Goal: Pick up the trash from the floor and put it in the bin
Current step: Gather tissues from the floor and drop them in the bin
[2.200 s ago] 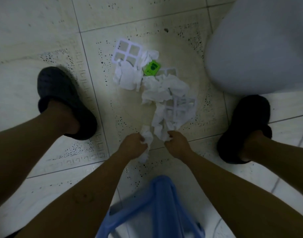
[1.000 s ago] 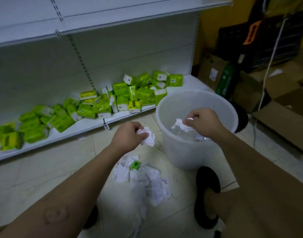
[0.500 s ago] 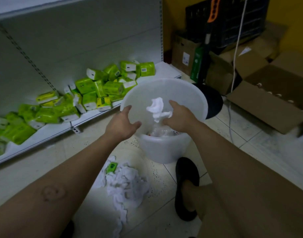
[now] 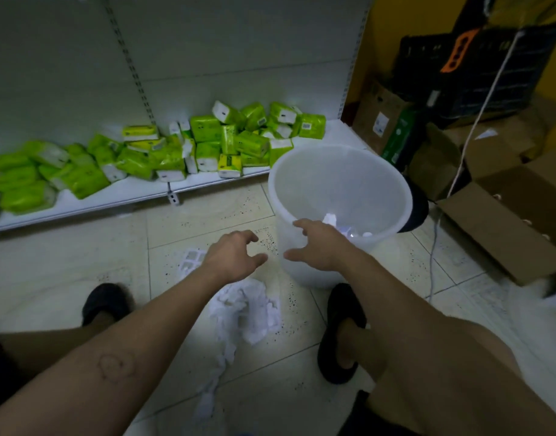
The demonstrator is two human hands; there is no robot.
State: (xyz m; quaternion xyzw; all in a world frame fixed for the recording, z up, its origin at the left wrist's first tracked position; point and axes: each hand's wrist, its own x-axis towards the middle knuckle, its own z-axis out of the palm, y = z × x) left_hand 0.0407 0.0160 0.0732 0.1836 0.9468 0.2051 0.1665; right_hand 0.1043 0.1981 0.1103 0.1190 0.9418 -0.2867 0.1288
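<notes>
Grip state: both released. Left hand [image 4: 235,256] is empty, fingers loosely curled, palm down, hovering over the floor [image 4: 207,215] just beside the bin. Right hand [image 4: 317,247] is empty too, fingers spread, in front of the bin's near rim. Can't tell if it touches the wall.

Bin [image 4: 349,184]: white, translucent, upright, open top, just ahead of the right slipper [image 4: 339,335]. A few white scraps [image 4: 330,219] lie at the bottom.

Trash not yet in:
- crumpled tissue pile [image 4: 245,309] on the tiles below the left wrist, between the right slipper and the left slipper [image 4: 103,302]
- white plastic grid piece [image 4: 191,258], flat on the floor just left of the left hand, partly hidden by it
- thin tissue strip [image 4: 207,401] trailing from the pile toward the camera

Handling, my read: the tissue is near weightless, soft, and compresses to nothing. Scoop from above with all fingers and bunch it. Pinching one corner likely tears it or drags a tail. Loose bits will shed, so expect a second pass. The grid is light but stiff and flat on tile, so it's hard to get under. Lift it by an edge or hook a finger through a cell. The bin looks light too, and a knock from the right hand could shove or tip it.

Background: low shelf [image 4: 113,196] with green packs [image 4: 207,143], cardboard boxes [image 4: 506,209] at right. Not part of the job.
</notes>
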